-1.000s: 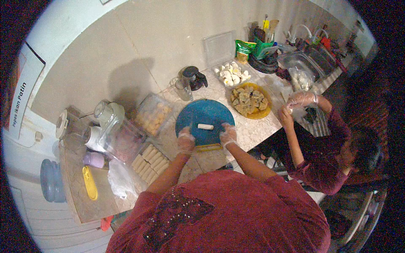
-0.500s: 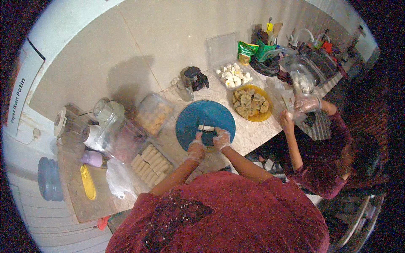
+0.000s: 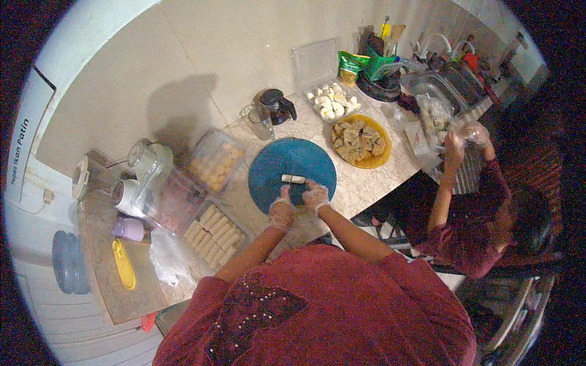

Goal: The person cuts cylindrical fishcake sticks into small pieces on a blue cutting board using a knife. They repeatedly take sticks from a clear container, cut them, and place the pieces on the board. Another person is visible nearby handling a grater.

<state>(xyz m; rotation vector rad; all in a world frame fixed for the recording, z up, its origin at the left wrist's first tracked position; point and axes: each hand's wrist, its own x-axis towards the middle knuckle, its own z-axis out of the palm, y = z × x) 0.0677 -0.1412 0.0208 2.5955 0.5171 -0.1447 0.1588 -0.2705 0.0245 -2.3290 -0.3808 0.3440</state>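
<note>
A pale, cylindrical roll [image 3: 293, 179] lies crosswise on a round blue cutting board [image 3: 268, 160] in front of me. My left hand [image 3: 282, 213], in a clear plastic glove, is closed around a thin knife whose narrow blade points away from me at the roll. The knife's handle is hidden in the hand. My right hand [image 3: 315, 195], gloved the same way, has its fingers closed at the roll's right end, steadying it. Left of the board, several similar pale rolls [image 3: 215, 235] sit in rows in a clear container.
Beyond the board stand a dark-lidded jug [image 3: 276, 107] and a clear cup. To the right are a yellow plate [image 3: 384, 157] of dumpling-like pieces and a tray of cut boiled eggs [image 3: 332, 100]. A co-worker's hands [image 3: 467, 137] handle a plastic bag. At left lies a yellow tool [image 3: 124, 264].
The view has shifted slightly. My hands stay at the roll, with the knife still at it. The co-worker's hands have come together at the bag.
</note>
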